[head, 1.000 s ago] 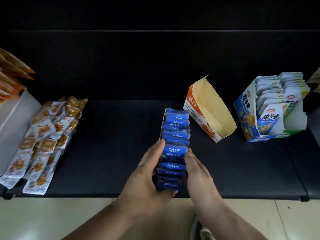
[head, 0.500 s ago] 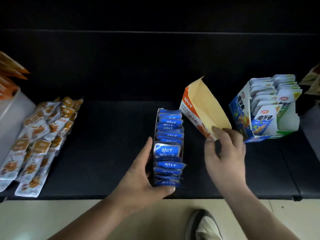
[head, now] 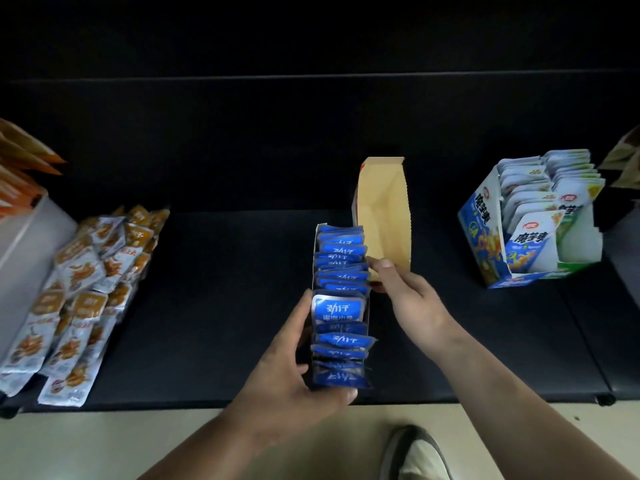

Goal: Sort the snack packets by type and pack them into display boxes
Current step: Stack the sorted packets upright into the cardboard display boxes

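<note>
Shoe: one grey-and-white shoe on the pale floor, in front of the desk edge.
Left hand: the left hand grips the near end of the narrow white cardboard display box, thumb along its left wall.
Display box: at the near centre of the black padded desk, lengthwise away from the person, filled with a row of blue foil snack packets.
Right hand: the right hand pinches the near edge of the empty orange-and-tan cardboard box.
Empty box: just right of the blue row's far end, tan interior facing up.
Left side: loose orange-and-silver snack packets piled on the desk.
Right side: blue-and-white display carton packed with white packets, well apart from both hands.
</note>
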The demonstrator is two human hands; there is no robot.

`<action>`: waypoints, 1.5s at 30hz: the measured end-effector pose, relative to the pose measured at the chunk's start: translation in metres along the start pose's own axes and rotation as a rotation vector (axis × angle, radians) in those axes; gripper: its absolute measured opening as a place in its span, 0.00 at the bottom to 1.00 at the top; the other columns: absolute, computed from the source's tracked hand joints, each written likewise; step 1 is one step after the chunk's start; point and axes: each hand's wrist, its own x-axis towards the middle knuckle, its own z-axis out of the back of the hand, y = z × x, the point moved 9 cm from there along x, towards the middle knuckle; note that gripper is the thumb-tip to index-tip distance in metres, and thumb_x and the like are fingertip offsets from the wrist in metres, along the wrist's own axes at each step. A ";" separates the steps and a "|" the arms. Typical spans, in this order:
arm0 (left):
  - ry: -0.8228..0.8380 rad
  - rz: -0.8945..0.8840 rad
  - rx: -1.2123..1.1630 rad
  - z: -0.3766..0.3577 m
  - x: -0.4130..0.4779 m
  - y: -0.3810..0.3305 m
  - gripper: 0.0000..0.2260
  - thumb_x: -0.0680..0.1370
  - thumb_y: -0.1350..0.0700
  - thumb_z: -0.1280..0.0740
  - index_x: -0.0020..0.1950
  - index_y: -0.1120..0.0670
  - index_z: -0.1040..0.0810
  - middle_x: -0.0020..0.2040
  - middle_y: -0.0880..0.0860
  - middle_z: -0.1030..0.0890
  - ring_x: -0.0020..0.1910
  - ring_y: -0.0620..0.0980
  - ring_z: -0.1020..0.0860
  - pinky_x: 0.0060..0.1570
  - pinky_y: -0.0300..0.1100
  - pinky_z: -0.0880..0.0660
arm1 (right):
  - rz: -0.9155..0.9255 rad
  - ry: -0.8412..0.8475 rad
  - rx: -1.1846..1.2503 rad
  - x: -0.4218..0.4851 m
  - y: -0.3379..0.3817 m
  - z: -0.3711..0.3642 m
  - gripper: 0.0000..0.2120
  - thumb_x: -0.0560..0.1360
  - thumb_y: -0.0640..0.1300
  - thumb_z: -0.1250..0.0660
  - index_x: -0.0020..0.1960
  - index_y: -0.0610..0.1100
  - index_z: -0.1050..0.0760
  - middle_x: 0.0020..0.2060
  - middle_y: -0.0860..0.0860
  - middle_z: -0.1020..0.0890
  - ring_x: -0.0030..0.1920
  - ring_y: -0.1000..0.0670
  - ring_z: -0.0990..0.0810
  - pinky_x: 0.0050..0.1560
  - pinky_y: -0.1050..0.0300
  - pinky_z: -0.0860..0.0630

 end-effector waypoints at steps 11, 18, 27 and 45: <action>0.098 0.084 -0.140 -0.005 0.012 0.006 0.51 0.66 0.66 0.16 0.80 0.40 0.37 0.66 0.48 0.19 0.65 0.51 0.18 0.63 0.56 0.20 | -0.196 0.157 0.391 -0.068 -0.050 -0.044 0.15 0.87 0.51 0.45 0.68 0.58 0.22 0.60 0.53 0.14 0.61 0.51 0.16 0.65 0.46 0.21; 0.007 0.097 -0.244 -0.022 -0.030 -0.011 0.37 0.66 0.65 0.16 0.69 0.44 0.24 0.60 0.55 0.15 0.59 0.58 0.15 0.61 0.60 0.20 | -0.192 0.184 0.258 -0.109 -0.024 -0.014 0.21 0.84 0.62 0.45 0.58 0.53 0.17 0.53 0.51 0.12 0.56 0.49 0.14 0.59 0.48 0.19; 0.143 0.105 -0.156 -0.096 -0.061 -0.072 0.32 0.67 0.57 0.15 0.66 0.39 0.23 0.57 0.46 0.14 0.56 0.47 0.15 0.60 0.49 0.19 | -0.142 0.086 0.153 -0.183 -0.005 0.074 0.21 0.77 0.65 0.40 0.53 0.55 0.14 0.47 0.55 0.12 0.48 0.53 0.13 0.53 0.52 0.18; 0.124 0.053 -0.194 -0.157 0.083 -0.060 0.33 0.67 0.60 0.16 0.65 0.38 0.25 0.55 0.40 0.14 0.53 0.39 0.15 0.50 0.33 0.21 | -0.057 -0.137 0.168 -0.068 -0.058 0.126 0.20 0.83 0.66 0.47 0.59 0.62 0.19 0.55 0.57 0.14 0.58 0.53 0.16 0.65 0.44 0.22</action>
